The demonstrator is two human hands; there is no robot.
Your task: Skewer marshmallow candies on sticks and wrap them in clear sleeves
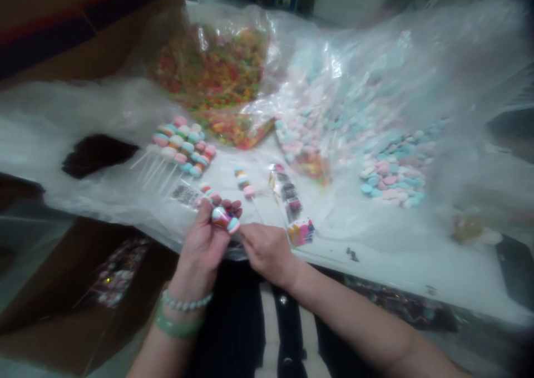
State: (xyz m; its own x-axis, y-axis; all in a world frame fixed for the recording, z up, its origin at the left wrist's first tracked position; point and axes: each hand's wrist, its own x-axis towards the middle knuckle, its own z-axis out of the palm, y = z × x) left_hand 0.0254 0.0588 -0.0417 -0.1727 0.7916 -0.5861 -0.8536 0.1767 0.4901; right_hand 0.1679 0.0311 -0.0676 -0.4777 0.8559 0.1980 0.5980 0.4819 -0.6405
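Note:
My left hand (207,234), palm up with curled fingers, holds a candy skewer (223,217) of blue and pink pieces, which looks wrapped in clear film. Closed in a pinch at the skewer's lower end is my right hand (267,250); what its fingers grip is hidden. Just behind the left hand lie a small printed clear wrapper (186,194) and more pink candy. A single loose skewer (244,183) rests a little beyond both hands. To the right of it is a strip of printed wrappers (292,202).
A pile of skewers (183,144) with white sticks lies at left. Farther back are bags of orange-green gummies (212,72) and pastel candies (317,105), with loose pastel candies (392,175) at right. Below the table's left edge stands a cardboard box (54,333) with wrapped candy inside.

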